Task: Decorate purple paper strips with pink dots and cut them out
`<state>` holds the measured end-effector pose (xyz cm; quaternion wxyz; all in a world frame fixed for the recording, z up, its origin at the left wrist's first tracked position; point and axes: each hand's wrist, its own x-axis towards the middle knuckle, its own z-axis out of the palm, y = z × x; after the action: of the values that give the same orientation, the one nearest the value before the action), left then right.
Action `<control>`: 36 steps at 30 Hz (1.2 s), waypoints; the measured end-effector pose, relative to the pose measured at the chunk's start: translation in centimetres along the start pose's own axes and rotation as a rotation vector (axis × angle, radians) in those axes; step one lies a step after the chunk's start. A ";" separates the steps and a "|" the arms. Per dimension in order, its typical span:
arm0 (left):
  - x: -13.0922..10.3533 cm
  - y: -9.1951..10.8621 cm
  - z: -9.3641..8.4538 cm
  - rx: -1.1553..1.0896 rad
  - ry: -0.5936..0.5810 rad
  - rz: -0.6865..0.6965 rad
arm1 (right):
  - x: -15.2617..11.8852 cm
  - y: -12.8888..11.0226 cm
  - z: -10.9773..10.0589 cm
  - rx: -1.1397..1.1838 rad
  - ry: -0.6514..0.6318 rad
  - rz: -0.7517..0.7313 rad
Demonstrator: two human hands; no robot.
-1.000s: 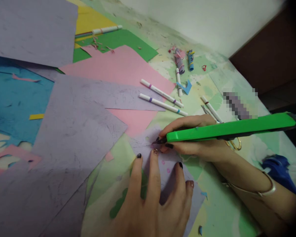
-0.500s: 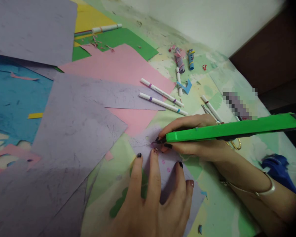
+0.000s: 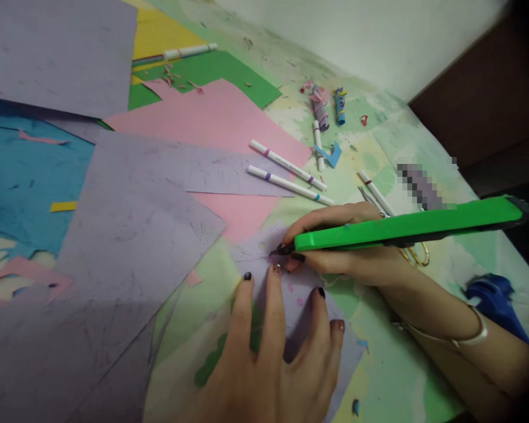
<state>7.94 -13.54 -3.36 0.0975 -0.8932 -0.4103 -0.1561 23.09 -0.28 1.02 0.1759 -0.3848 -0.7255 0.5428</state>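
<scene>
A green utility knife [image 3: 405,224] is pinched in my right hand [image 3: 335,241], its dark blade tip touching a small purple paper [image 3: 308,282] near the top edge. My left hand [image 3: 282,346] lies on the same paper with its fingers spread, the fingertips just below the blade. Small pink marks show on this paper between my fingers. The blade's very tip is hard to make out against the paper. Part of the paper is hidden under my left hand.
Large purple sheets [image 3: 132,235] cover the left side, over blue paper [image 3: 30,176] and pink paper [image 3: 211,117]. Markers [image 3: 286,164] lie beyond my hands. Gold-handled scissors [image 3: 418,254] are under my right wrist, and a blue object [image 3: 494,299] sits at the right.
The green knife's rear end has tilted slightly and shifted a little left with my right hand. My left hand stays spread on the paper.
</scene>
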 end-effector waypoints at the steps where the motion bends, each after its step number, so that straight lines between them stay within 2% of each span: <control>1: 0.0 0.0 0.0 -0.003 0.001 0.001 | 0.0 0.0 0.0 0.007 0.002 0.001; 19: 0.0 0.0 0.0 -0.006 0.006 -0.010 | 0.0 -0.2 0.1 0.049 0.019 0.043; 28: -0.1 0.1 -0.1 -0.009 0.016 -0.007 | -0.2 -0.3 0.4 -0.159 0.067 -0.048; 36: -0.2 0.3 0.1 -0.020 0.029 -0.020 | -0.1 -0.5 0.4 -0.073 0.060 -0.002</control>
<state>8.00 -13.85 -3.52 0.0928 -0.8876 -0.4163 -0.1742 22.66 -0.68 1.33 0.1839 -0.4066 -0.7396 0.5038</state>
